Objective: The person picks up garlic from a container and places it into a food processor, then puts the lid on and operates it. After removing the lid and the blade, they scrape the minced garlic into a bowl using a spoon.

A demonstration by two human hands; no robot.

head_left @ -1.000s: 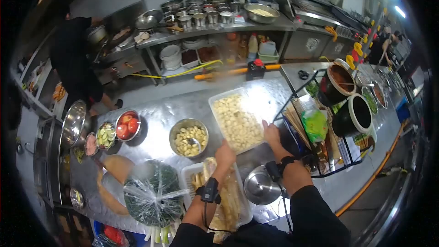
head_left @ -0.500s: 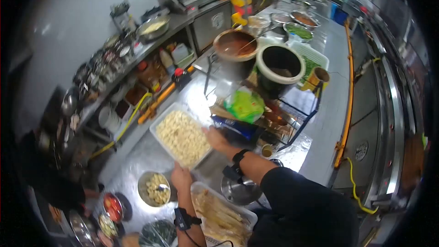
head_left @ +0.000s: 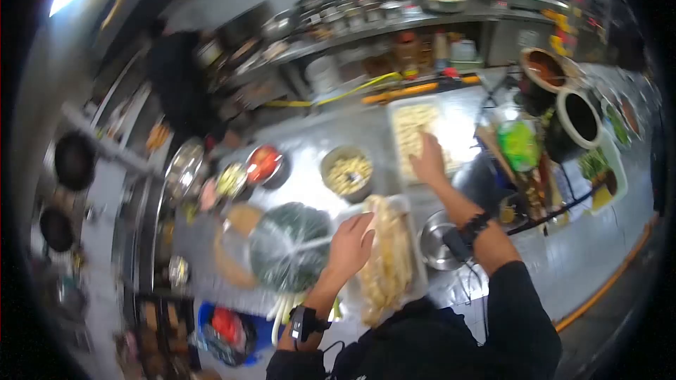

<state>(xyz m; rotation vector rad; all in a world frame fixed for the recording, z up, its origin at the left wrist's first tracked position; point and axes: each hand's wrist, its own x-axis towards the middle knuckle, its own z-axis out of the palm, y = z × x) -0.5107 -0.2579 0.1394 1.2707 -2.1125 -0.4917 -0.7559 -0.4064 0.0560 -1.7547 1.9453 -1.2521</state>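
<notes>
My right hand [head_left: 428, 162] hangs over the near right part of a white tray [head_left: 400, 179] filled with small pale pieces [head_left: 414, 134], its fingers stretched out. My left hand [head_left: 350, 248] is open, thumb apart from the fingers, at the left side of a white tray [head_left: 418, 267] of long pale-yellow strips [head_left: 386, 267]. Left of that hand lies a clear plastic bag [head_left: 290, 243] of dark green contents. A round metal pot [head_left: 345, 172] of pale-yellow chunks stands between the two trays and the bowls to the left. Both wrists carry black strapped devices.
A bowl of red pieces [head_left: 264, 164] and a metal bowl [head_left: 189, 165] stand left. On the right are a black wire rack [head_left: 556, 219], a green package [head_left: 517, 144] and a large pale-rimmed pot [head_left: 579, 116]. A person in dark clothes [head_left: 176, 84] stands across the table.
The view has swung left. My left hand has let go of the tray of small pale pieces and moved to the strips. My right hand has shifted from that tray's edge to above it.
</notes>
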